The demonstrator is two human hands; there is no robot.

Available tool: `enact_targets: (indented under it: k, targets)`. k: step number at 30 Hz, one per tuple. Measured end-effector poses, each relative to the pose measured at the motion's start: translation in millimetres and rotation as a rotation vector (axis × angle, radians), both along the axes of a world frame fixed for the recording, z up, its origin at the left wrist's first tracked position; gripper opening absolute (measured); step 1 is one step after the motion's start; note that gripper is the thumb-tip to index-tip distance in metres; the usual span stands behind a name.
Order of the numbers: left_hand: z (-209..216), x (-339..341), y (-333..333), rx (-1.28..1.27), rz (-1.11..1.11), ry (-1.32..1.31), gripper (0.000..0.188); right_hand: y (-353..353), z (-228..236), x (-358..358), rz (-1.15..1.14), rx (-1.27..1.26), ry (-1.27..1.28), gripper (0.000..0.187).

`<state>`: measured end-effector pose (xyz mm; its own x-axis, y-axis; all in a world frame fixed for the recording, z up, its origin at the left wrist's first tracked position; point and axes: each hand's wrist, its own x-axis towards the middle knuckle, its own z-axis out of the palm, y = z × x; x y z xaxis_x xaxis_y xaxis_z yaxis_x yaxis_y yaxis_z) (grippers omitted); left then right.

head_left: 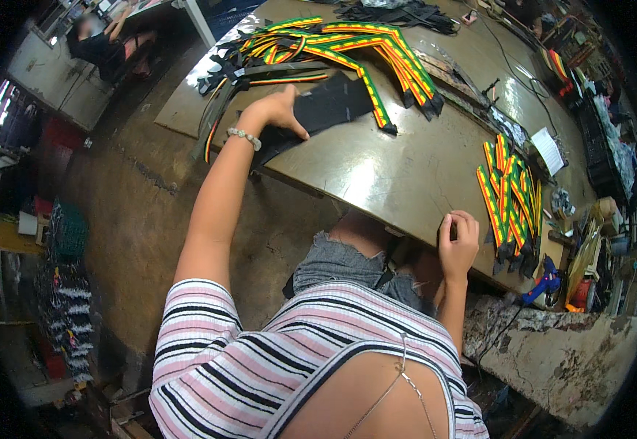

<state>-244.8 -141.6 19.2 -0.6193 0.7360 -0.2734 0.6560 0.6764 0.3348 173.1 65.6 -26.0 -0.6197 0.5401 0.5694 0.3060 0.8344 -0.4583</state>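
Note:
My left hand, with a beaded bracelet at its wrist, is at the table's left edge on a black fabric piece. Its thumb and fingers close on the fabric, part of which hangs over the edge. Beyond it lies a heap of yellow, green and red striped bands with black ends. My right hand is over the table's near edge, fingers curled in a pinch; whatever they hold is too small to make out. A second pile of striped bands lies just right of that hand.
The brown table stretches ahead of me. A metal rail, cables and a white paper are on its right half. A blue tool sits at the right end. Black strips lie at the back. Another person sits far left.

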Motion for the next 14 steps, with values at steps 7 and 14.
enact_targets:
  k: [7, 14]
  targets:
    - [-3, 41, -5, 0.025, -0.008, 0.15, 0.098, 4, -5, 3, -0.007, -0.01, -0.045, 0.012]
    - [29, 57, 5, 0.057, 0.039, 0.279, 0.084, 17, -14, 6, 0.046, -0.016, -0.035, 0.008]
